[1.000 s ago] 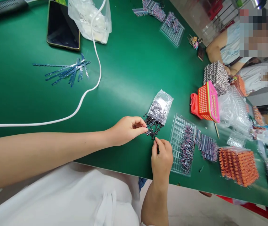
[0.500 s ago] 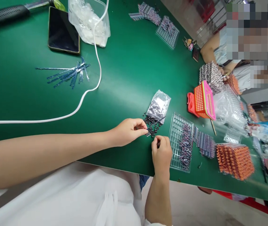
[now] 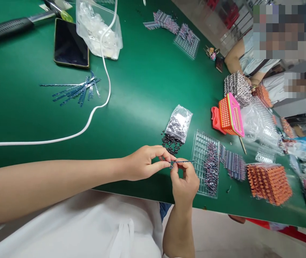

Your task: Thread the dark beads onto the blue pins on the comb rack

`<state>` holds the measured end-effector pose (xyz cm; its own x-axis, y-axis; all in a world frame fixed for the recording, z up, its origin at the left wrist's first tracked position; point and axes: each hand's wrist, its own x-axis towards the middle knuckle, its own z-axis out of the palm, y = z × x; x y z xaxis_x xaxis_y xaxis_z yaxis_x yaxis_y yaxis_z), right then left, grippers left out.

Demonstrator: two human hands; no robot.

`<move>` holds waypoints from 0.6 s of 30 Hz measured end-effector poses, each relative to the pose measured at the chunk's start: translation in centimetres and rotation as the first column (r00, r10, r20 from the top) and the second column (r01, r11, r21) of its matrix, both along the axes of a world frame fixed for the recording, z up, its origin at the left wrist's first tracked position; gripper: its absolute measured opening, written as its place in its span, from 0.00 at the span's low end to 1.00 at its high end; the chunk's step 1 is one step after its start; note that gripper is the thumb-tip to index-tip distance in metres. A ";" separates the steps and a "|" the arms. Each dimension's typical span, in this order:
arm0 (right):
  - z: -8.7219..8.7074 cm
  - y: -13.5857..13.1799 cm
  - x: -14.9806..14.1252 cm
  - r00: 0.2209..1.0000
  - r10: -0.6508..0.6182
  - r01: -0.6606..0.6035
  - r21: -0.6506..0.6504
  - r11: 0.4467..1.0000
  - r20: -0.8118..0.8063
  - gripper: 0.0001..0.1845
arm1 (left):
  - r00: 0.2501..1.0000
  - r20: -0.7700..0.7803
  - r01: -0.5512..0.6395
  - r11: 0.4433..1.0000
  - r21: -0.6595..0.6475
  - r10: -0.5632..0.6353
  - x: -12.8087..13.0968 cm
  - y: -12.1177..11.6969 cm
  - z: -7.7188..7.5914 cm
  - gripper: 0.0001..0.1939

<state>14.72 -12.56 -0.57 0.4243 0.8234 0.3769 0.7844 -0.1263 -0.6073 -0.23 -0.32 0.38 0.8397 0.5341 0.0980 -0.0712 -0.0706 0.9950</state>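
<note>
My left hand [image 3: 144, 163] reaches in from the left, thumb and fingertips pinched together. My right hand [image 3: 185, 182] comes up from the lower edge, also pinched, its fingertips meeting the left ones. Between them runs a thin blue strip [image 3: 183, 161], which sticks out to the right over the right fingers. Whatever small piece sits at its left end is too tiny to make out. Just beyond the hands is a loose pile of small dark beads [image 3: 172, 146], spilling from a clear plastic bag [image 3: 180, 122]. Beside my right hand lies a clear compartment tray [image 3: 199, 154] partly covered with thin purple-blue pieces.
Blue strips [image 3: 81, 89] lie fanned out at left, near a phone [image 3: 71, 44], a hammer [image 3: 8, 30] and a clear tub [image 3: 117, 43]. A white cable [image 3: 91, 116] crosses the table. Orange bundles [image 3: 269, 182] and a basket [image 3: 226, 114] stand at right; a co-worker [image 3: 234, 61] sits beyond.
My left hand has moved from the bead pile toward me, and my right hand's fingers have opened from a curl into a pinch. The two hands now meet at the blue strip.
</note>
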 end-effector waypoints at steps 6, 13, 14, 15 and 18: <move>-0.5 0.1 -0.1 0.998 -0.045 0.044 0.013 0.999 0.041 0.07 | 0.999 0.045 -0.010 0.992 0.129 0.004 0.1 0.0 -0.5 0.04; -1.3 0.2 0.0 1.000 -0.012 0.009 0.137 0.990 0.025 0.08 | 0.996 0.092 -0.020 0.984 0.177 0.004 0.0 0.0 -0.7 0.04; -1.5 0.2 0.0 1.000 -0.001 -0.001 0.161 0.987 0.012 0.08 | 0.995 0.095 -0.020 0.986 0.168 0.004 0.0 0.0 -0.7 0.04; -1.6 0.1 0.0 1.000 0.007 -0.007 0.181 0.983 -0.002 0.09 | 0.996 0.094 -0.016 0.988 0.151 0.001 0.0 0.0 -0.6 0.04; -1.9 -0.1 0.1 0.999 0.015 -0.008 0.220 0.975 -0.031 0.09 | 0.996 0.079 0.025 0.999 0.041 -0.028 0.0 0.1 -0.4 0.03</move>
